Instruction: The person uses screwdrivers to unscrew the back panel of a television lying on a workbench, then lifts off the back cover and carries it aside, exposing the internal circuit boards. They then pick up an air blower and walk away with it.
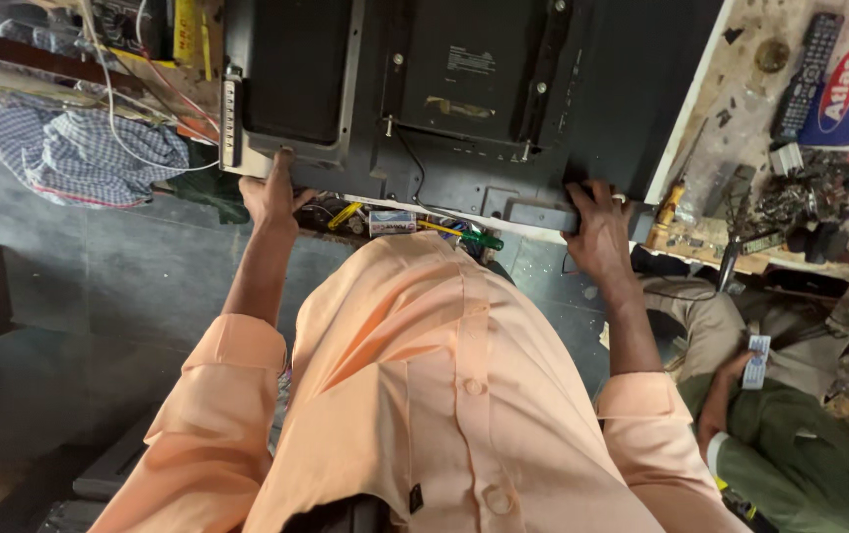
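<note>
A large flat television (464,89) lies face down on a workbench (731,109), its black back panel up. My left hand (272,194) grips the near edge of the set at its left side, beside a strip of connectors. At the right, my right hand (597,227) clasps the near edge over a small dark bracket. Both arms reach forward from peach shirt sleeves. Under the edge between my hands lie a green-handled screwdriver (481,240), a yellow tool and a small box.
Two remote controls (808,74), a yellow-handled screwdriver (667,209) and loose parts litter the bench at the right. Another person in green (790,444) sits low at the right, holding a small card. Checked cloth (69,148) and wires hang at the left over a dark floor.
</note>
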